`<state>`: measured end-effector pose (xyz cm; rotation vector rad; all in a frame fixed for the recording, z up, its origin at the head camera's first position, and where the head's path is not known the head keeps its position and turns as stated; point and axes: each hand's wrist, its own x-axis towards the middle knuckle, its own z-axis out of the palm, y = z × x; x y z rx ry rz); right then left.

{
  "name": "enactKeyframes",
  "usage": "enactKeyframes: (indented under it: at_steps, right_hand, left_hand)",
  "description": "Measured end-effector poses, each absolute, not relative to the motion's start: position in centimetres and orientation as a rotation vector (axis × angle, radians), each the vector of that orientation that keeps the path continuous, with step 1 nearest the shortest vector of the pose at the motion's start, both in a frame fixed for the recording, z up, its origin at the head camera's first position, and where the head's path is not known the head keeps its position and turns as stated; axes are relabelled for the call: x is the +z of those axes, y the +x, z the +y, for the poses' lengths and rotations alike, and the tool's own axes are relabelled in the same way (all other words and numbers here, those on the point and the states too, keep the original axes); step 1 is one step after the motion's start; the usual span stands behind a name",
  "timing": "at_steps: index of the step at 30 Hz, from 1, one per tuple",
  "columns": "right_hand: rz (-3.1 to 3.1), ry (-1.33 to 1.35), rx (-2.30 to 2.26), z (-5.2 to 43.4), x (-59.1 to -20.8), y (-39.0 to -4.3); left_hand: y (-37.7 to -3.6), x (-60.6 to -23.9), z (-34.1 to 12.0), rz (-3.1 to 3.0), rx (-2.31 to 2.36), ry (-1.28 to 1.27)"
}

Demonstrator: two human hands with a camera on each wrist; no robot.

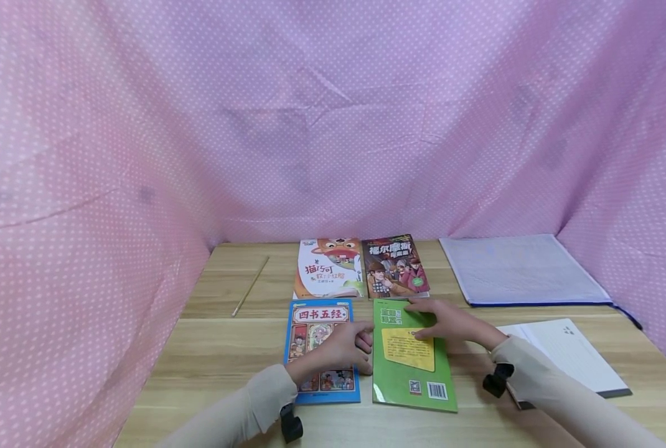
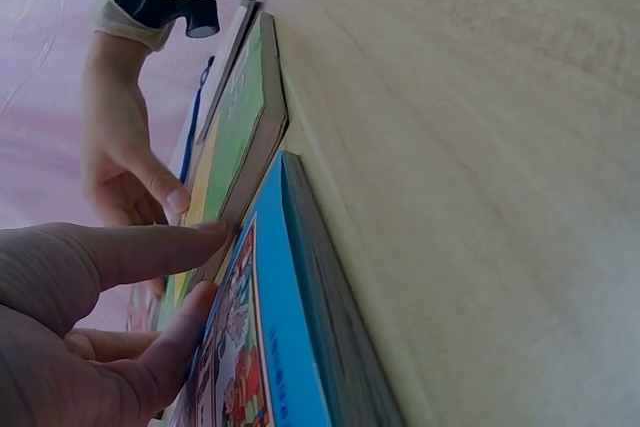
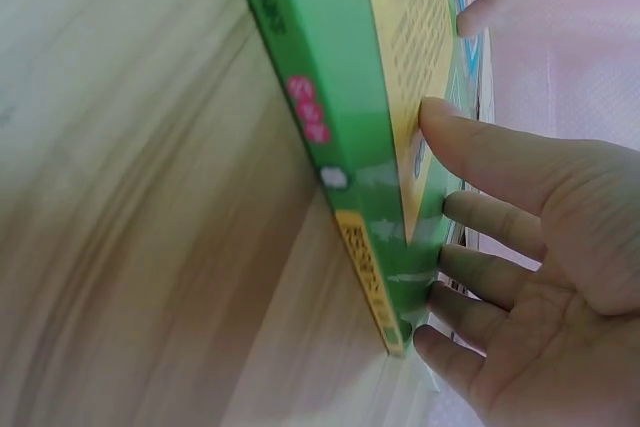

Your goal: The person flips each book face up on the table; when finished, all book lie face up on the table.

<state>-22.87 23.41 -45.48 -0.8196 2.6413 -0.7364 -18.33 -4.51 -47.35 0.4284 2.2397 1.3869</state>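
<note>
A green book [image 1: 411, 389] with a yellow text panel and a barcode lies flat, back cover up. My right hand [image 1: 450, 320] rests over its upper right part, fingers spread and the thumb on the yellow panel. In the right wrist view the green book's spine [image 3: 310, 117] faces the camera, and the right hand [image 3: 540, 237] lies along the cover. My left hand [image 1: 344, 348] is at the green book's left edge, thumb [image 2: 170, 247] extended toward that edge. Beneath the left hand lies a blue-bordered comic-style book [image 1: 323, 305], partly covered by it.
Behind lie a white book with an orange cartoon cat [image 1: 333, 267] and a dark detective book [image 1: 394, 267]. A thin stick [image 1: 250, 286] is at left. To the right are a translucent pouch with blue trim [image 1: 523, 267] and an open notebook [image 1: 574, 354]. Pink dotted cloth [image 1: 333, 124] surrounds the wooden table [image 1: 198, 373].
</note>
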Motion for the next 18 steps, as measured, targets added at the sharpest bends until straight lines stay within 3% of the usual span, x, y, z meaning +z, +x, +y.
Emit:
enactKeyframes:
  at_steps: [18]
  right_hand:
    - [2.690, -0.777, -0.782, 25.9, -45.5, -22.3]
  left_hand:
    - [-18.1, -47.0, -4.7, 2.242, 1.354, 0.416]
